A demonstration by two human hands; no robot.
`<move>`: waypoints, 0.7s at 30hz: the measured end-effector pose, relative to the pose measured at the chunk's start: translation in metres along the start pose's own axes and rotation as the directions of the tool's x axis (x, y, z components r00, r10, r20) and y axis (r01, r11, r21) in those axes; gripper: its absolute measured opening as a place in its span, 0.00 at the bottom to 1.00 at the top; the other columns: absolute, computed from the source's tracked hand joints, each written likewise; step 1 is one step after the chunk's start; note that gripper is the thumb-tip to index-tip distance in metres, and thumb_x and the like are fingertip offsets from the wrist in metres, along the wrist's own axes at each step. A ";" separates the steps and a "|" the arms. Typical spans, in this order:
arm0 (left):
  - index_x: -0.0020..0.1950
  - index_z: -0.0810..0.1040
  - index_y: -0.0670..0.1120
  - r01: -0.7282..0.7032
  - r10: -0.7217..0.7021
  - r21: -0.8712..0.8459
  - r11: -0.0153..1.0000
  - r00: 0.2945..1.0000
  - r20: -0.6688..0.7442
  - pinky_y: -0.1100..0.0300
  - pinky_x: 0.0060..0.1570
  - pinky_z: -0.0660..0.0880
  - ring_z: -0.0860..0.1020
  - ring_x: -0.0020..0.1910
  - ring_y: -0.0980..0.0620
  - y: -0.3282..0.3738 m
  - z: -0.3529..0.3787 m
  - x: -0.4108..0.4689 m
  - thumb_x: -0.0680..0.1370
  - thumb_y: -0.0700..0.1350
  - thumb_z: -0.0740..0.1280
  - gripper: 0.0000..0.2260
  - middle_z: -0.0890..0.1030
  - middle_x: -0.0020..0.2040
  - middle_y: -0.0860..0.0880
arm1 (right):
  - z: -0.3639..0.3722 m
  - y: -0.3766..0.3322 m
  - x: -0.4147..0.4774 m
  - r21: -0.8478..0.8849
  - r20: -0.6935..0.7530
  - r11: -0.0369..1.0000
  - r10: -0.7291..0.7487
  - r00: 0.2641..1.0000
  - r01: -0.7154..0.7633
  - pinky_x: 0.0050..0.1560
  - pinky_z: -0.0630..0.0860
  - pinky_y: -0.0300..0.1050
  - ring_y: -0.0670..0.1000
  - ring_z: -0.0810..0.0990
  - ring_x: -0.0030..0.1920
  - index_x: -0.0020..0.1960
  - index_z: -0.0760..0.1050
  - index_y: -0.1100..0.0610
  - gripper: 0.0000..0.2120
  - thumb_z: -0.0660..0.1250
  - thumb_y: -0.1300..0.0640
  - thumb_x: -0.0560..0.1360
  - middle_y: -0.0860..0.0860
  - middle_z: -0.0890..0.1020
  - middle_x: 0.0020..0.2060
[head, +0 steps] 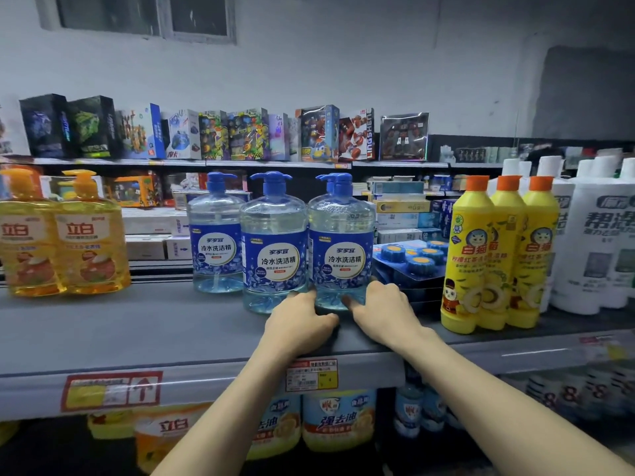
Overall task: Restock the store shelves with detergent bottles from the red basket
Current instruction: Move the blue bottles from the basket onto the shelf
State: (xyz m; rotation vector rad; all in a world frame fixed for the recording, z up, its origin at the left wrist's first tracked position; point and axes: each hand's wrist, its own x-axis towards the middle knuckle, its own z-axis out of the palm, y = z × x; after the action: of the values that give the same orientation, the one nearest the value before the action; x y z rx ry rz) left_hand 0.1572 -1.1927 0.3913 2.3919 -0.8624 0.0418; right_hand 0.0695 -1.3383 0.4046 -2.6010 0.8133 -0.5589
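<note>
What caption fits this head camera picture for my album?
The left hand and right hand hold the base of a blue detergent bottle on the grey shelf.

We logged two hands, left hand and right hand, both bare. Left forearm and right forearm were bare too, uncovered right down to the bottom edge of the view. Wrists were slim and the arms smooth. Knuckles showed as soft ridges on the backs of both hands. Fingertips were blurred, so we could not make out nails.
</note>
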 end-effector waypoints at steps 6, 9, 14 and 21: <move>0.62 0.77 0.51 -0.027 0.033 0.091 0.995 0.997 -0.069 0.50 0.58 0.78 0.80 0.61 0.42 0.009 0.000 -0.010 0.76 0.58 0.66 0.18 0.82 0.62 0.46 | -0.023 0.010 -0.004 0.119 0.148 0.993 -0.026 0.989 0.009 0.52 0.76 0.45 0.57 0.81 0.57 0.67 0.78 0.58 0.24 0.72 0.44 0.78 0.57 0.82 0.63; 0.55 0.77 0.48 -0.026 0.037 0.117 0.993 0.995 -0.096 0.49 0.54 0.79 0.80 0.57 0.42 0.016 -0.002 -0.019 0.76 0.55 0.65 0.13 0.82 0.58 0.46 | -0.037 0.015 -0.018 0.023 0.206 0.995 -0.101 0.973 0.098 0.61 0.75 0.48 0.58 0.78 0.67 0.73 0.76 0.56 0.27 0.68 0.42 0.80 0.57 0.79 0.70; 0.50 0.81 0.46 -0.038 0.068 0.200 0.979 0.987 -0.144 0.51 0.50 0.79 0.81 0.52 0.41 0.037 -0.007 -0.042 0.77 0.51 0.65 0.10 0.84 0.50 0.47 | -0.055 0.033 -0.057 -0.084 0.236 0.976 -0.176 0.956 0.201 0.69 0.75 0.56 0.59 0.77 0.70 0.77 0.71 0.53 0.30 0.62 0.37 0.82 0.56 0.78 0.72; 0.62 0.80 0.47 -0.113 0.177 0.358 0.927 0.973 -0.151 0.51 0.53 0.76 0.79 0.60 0.44 0.100 0.009 -0.110 0.81 0.54 0.63 0.16 0.83 0.59 0.48 | -0.099 0.082 -0.125 -0.113 0.114 0.946 -0.291 0.950 0.303 0.68 0.75 0.56 0.55 0.75 0.73 0.77 0.71 0.50 0.28 0.62 0.36 0.82 0.51 0.78 0.73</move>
State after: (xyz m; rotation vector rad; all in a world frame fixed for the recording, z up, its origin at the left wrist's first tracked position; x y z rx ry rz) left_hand 0.0103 -1.1961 0.4118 2.5884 -1.0124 0.5029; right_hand -0.1086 -1.3478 0.4203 -2.8688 0.4405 -0.4695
